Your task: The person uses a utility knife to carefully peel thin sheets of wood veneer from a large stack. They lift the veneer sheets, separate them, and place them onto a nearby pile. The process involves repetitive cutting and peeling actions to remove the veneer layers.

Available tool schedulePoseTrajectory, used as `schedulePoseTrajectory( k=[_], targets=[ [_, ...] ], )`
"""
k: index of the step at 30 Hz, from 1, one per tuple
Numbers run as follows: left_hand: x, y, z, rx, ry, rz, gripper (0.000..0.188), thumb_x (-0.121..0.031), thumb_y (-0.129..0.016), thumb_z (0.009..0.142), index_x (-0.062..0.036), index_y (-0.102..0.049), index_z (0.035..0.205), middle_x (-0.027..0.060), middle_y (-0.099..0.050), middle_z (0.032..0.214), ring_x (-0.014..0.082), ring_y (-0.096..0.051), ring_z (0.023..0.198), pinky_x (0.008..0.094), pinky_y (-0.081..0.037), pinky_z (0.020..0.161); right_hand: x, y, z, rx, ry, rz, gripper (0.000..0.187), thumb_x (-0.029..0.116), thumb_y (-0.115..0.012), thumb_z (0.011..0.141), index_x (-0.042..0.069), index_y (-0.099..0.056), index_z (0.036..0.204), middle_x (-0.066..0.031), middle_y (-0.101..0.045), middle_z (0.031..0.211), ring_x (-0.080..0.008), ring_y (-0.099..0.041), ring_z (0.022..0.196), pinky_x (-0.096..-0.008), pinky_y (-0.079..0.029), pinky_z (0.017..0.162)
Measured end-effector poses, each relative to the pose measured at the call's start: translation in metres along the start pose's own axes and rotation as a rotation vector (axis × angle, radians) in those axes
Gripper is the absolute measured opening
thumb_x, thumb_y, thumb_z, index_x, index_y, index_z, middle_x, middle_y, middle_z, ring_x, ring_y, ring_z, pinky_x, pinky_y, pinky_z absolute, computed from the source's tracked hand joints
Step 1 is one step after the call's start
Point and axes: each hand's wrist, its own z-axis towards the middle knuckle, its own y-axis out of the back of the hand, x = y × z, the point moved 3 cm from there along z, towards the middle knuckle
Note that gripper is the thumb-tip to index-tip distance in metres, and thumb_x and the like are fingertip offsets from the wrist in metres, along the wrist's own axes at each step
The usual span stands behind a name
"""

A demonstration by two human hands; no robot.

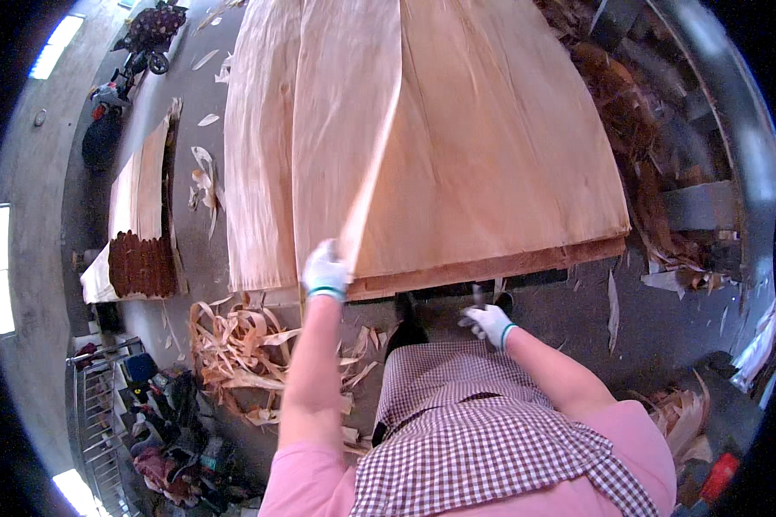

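Note:
My left hand (326, 270), in a white glove with a green cuff, is closed on the near edge of a thin wood veneer sheet (347, 129). The sheet's right edge is lifted and curls up from the stack below. A wide stack of veneer (509, 172) stretches away in front of me, with its layered near edge facing my body. Close to my waist, apart from the stack, my right hand (490, 324), gloved the same way, is closed around a slim dark tool (478, 297). The tool is too small and blurred to name its kind.
Curled veneer scraps (241, 345) lie on the floor at the left. Farther left stands a smaller veneer stack (142, 189) with a dark brown end. A metal rack (99, 414) and a heap of dark items (177, 439) are at the lower left. Brown scraps (634, 129) line the right side.

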Motion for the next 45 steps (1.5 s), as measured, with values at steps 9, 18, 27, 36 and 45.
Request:
schedulePoseTrajectory(
  k=[9, 18, 27, 36, 45],
  targets=[
    [0.137, 0.25, 0.099, -0.166, -0.062, -0.14, 0.023, -0.007, -0.062, 0.075, 0.0009, -0.068, 0.095, 0.0127, -0.07, 0.089, 0.0213, -0.065, 0.08, 0.031, -0.05, 0.078, 0.03, -0.228, 0.076, 0.181, 0.177, -0.117, 0.022, 0.026, -0.056, 0.091, 0.004, -0.056, 0.095, -0.0056, -0.058, 0.077, -0.0164, -0.057, 0.062, -0.031, -0.049, 0.054],
    [0.118, 0.209, 0.0, 0.221, -0.581, -0.023, 0.016, -0.011, -0.06, 0.081, -0.0107, -0.067, 0.095, 0.0145, -0.062, 0.084, 0.0334, -0.061, 0.076, 0.0395, -0.051, 0.068, -0.04, -0.425, 0.162, 0.126, -0.042, 0.25, 0.024, 0.029, -0.055, 0.091, 0.007, -0.057, 0.101, -0.0087, -0.064, 0.083, -0.023, -0.062, 0.076, -0.0382, -0.05, 0.065],
    [0.313, 0.115, -0.008, 0.91, -0.173, 0.748, 0.034, -0.036, -0.051, 0.085, -0.0109, -0.066, 0.102, 0.0165, -0.063, 0.111, 0.0346, -0.062, 0.1, 0.0436, -0.05, 0.084, 0.14, -0.461, 0.04, 0.141, 0.603, 0.109, 0.02, 0.023, -0.055, 0.09, 0.004, -0.05, 0.084, -0.003, -0.052, 0.061, -0.0148, -0.053, 0.048, -0.0316, -0.046, 0.045],
    [0.238, 0.05, -0.104, 1.11, -0.542, 0.337, 0.039, -0.036, -0.045, 0.088, -0.0093, -0.057, 0.114, 0.0192, -0.063, 0.108, 0.0381, -0.058, 0.101, 0.045, -0.046, 0.087, 0.119, -0.394, 0.094, -0.36, 0.787, -0.583, 0.037, 0.029, -0.053, 0.082, -0.005, -0.055, 0.096, -0.0321, -0.06, 0.089, -0.0462, -0.058, 0.091, -0.0496, -0.047, 0.079],
    [0.133, 0.025, -0.107, 1.187, -0.671, 0.559, 0.045, -0.035, -0.048, 0.086, -0.0098, -0.056, 0.122, 0.0173, -0.06, 0.118, 0.0347, -0.056, 0.109, 0.0435, -0.043, 0.093, -0.08, -0.184, -0.12, -0.699, 0.455, -0.835, 0.031, 0.032, -0.057, 0.08, 0.004, -0.058, 0.092, -0.0232, -0.063, 0.075, -0.04, -0.062, 0.072, -0.0492, -0.049, 0.065]
  ],
)
